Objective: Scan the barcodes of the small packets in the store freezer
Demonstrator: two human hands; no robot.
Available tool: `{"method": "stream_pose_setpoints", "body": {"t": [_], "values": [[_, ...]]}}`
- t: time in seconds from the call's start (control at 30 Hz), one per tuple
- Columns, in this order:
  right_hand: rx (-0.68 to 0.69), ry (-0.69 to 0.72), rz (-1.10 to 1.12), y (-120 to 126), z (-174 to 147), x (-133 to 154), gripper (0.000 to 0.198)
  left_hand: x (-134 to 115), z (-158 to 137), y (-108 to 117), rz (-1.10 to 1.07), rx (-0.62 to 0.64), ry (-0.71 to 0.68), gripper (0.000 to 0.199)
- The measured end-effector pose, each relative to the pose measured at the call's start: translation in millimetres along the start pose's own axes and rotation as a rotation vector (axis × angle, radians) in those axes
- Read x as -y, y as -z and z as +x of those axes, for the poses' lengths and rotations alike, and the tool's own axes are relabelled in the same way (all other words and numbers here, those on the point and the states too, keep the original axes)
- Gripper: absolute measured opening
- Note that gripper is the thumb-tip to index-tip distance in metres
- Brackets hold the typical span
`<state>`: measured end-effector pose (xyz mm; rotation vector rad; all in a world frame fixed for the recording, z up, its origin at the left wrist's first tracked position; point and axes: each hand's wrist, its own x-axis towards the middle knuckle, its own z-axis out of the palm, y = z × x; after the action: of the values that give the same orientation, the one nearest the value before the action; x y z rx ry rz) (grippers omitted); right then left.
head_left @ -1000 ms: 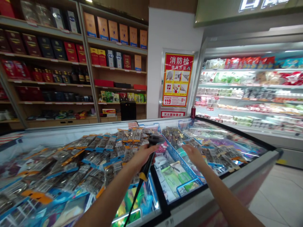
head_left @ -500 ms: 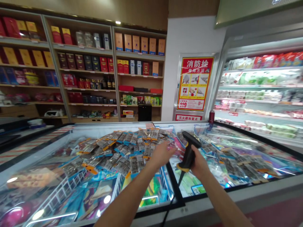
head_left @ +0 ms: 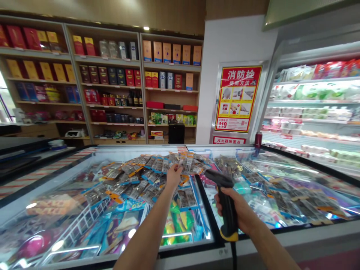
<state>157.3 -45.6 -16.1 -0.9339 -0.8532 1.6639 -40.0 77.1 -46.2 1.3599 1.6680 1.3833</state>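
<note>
A black and yellow handheld barcode scanner (head_left: pixel 228 212) stands upright in my right hand (head_left: pixel 244 210), its head pointing left and its cable hanging down. The fingers are wrapped around its handle. My left hand (head_left: pixel 173 175) is over the pile of small clear packets (head_left: pixel 135 172), which have blue or orange edges. Its fingers are closed at the near edge of one packet (head_left: pixel 186 160) and seem to pinch it; the fingertips are partly hidden. The pile lies on the glass top of a chest freezer (head_left: pixel 222 252).
More packets (head_left: pixel 303 198) lie on the right side of the freezer top. A black frame bar (head_left: pixel 206 204) divides the glass. A dark red bottle (head_left: pixel 258 139) stands at the back edge. Behind are shelves of boxes (head_left: pixel 167 52) and a lit refrigerated display (head_left: pixel 317 112).
My left hand has moved left from beside the scanner onto the packet pile. My right hand has lowered the scanner and brought it nearer, turning it more upright. The view has shifted slightly left.
</note>
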Motion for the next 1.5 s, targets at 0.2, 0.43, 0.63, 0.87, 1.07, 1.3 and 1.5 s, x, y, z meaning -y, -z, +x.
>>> {"method": "stream_pose_setpoints", "body": {"t": [0.2, 0.43, 0.63, 0.87, 1.07, 1.3, 1.5], "values": [[-0.007, -0.072, -0.04, -9, -6, -7, 0.02, 7, 3, -16, -0.363, -0.006, 0.11, 0.013], [-0.093, -0.062, -0.168, -7, -7, -8, 0.022, 6, 7, -15, -0.523, -0.012, 0.172, 0.011], [-0.068, -0.048, -0.18, -10, -8, -8, 0.025, 4, 7, -13, -0.563, -0.014, 0.177, 0.014], [-0.097, -0.057, -0.139, -7, -9, -5, 0.023, 8, 9, -14, -0.544, -0.027, 0.182, 0.015], [-0.15, 0.014, -0.104, 13, -16, 12, 0.025, 7, 9, -11, -0.498, -0.043, 0.158, 0.018], [-0.44, 0.162, -0.113, 85, -27, 38, 0.025, -19, -7, -39, -0.369, 0.098, 0.131, 0.013], [-0.575, 0.255, -0.08, 131, -48, 56, 0.02, -41, -37, -124, -0.186, 0.269, 0.084, 0.023]]}}
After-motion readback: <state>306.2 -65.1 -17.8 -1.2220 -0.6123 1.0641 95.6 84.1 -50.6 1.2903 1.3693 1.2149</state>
